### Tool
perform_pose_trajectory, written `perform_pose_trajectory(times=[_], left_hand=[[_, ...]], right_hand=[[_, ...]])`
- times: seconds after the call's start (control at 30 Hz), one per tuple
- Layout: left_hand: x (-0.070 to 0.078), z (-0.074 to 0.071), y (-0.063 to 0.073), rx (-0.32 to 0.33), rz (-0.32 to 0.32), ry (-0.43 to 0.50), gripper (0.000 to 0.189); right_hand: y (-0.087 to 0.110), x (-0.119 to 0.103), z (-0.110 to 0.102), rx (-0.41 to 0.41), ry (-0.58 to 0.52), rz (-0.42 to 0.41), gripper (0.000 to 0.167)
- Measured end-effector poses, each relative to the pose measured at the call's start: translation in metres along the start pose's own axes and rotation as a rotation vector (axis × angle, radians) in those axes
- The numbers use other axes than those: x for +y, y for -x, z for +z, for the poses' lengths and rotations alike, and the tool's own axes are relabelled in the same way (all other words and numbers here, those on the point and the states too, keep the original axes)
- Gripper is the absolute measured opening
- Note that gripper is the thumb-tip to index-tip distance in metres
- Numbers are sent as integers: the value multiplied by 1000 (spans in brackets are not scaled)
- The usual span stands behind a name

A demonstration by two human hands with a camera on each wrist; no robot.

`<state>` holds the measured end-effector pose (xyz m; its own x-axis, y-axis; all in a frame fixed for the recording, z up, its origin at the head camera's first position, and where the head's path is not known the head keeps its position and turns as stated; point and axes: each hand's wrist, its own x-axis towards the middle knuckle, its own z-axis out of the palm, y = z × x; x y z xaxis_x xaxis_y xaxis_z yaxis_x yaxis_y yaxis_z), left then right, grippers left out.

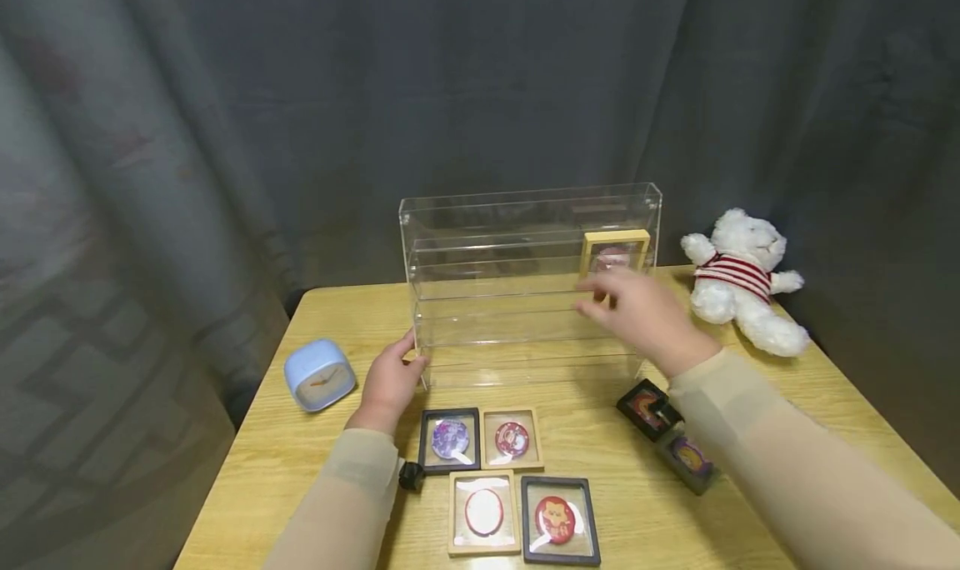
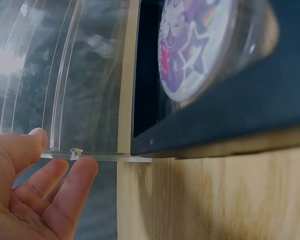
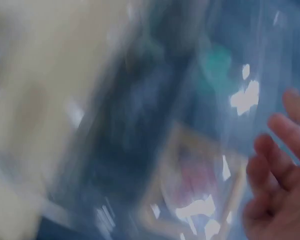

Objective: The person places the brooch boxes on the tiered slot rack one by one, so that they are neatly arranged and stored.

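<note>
A clear acrylic display rack [image 1: 525, 328] with tiered shelves stands on the table. My left hand [image 1: 392, 382] grips its left side panel near the bottom, thumb on one side and fingers on the other in the left wrist view. A light wooden frame [image 1: 615, 237] holding a round badge stands on the rack at the upper right. Just in front of it is my right hand [image 1: 637, 312], fingers loosely bent and nothing between them. In the right wrist view, which is blurred, the fingers [image 3: 275, 165] are apart from the frame.
Before the rack lie a black frame with a purple badge [image 1: 450, 440], two light wooden frames [image 1: 484, 513] and another black frame [image 1: 558, 520]. Two dark frames [image 1: 686, 462] lie by my right forearm. A blue clock [image 1: 319, 375] stands left; a white plush toy [image 1: 742, 282] sits right.
</note>
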<state>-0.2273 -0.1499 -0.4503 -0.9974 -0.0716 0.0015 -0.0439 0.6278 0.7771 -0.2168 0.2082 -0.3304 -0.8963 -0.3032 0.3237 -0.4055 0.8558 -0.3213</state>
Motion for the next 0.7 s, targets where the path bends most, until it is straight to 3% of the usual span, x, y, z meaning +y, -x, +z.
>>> perform_pose_trajectory(times=[0.17, 0.3, 0.47, 0.7], left_hand=[[1, -3, 2, -5, -12, 23, 60], [2, -3, 2, 1, -13, 23, 59], [2, -2, 2, -6, -16, 23, 59], [1, -1, 2, 2, -24, 10, 60]], right_hand=[[27, -23, 64, -345, -127, 8, 62], [45, -28, 101, -502, -200, 65, 85], [59, -30, 124, -561, -284, 94, 103], [66, -29, 134, -514, -296, 88, 100]])
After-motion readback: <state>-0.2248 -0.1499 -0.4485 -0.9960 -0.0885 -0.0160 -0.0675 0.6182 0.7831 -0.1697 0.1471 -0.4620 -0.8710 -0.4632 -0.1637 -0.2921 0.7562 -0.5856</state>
